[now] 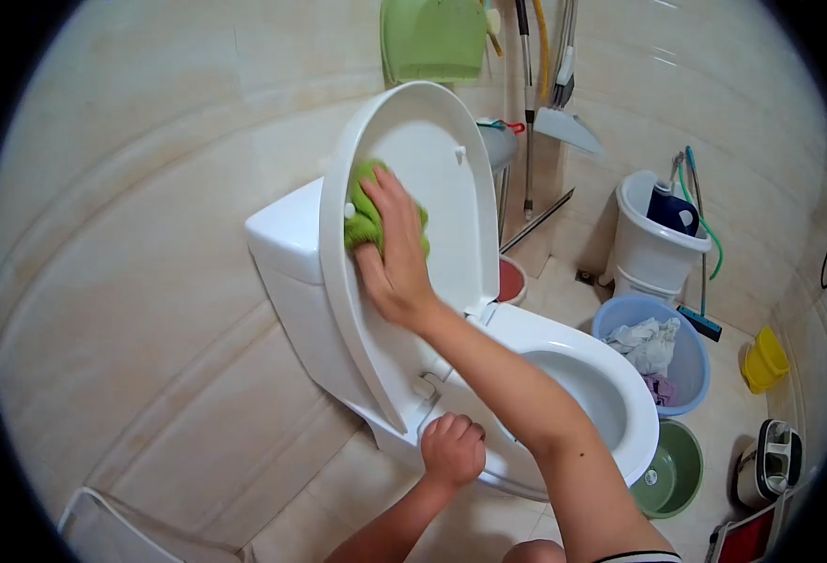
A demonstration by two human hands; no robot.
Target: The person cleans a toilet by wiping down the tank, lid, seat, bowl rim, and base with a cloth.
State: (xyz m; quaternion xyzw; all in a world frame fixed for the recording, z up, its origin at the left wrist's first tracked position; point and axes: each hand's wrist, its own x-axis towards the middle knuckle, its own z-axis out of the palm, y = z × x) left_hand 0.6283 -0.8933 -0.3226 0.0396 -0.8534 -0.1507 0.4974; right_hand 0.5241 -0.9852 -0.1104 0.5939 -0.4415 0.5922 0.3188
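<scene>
I see the right hand [394, 251] clamped on a green cloth [362, 226] against the raised toilet lid's inside [451, 211], likely to press it flat; below the lid, the left hand [453, 449] is balled, perhaps for balance.

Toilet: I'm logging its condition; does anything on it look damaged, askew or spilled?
Nothing stands out: the raised lid looks whole, with the right hand holding a green cloth against its inside; no spill shows.
</scene>
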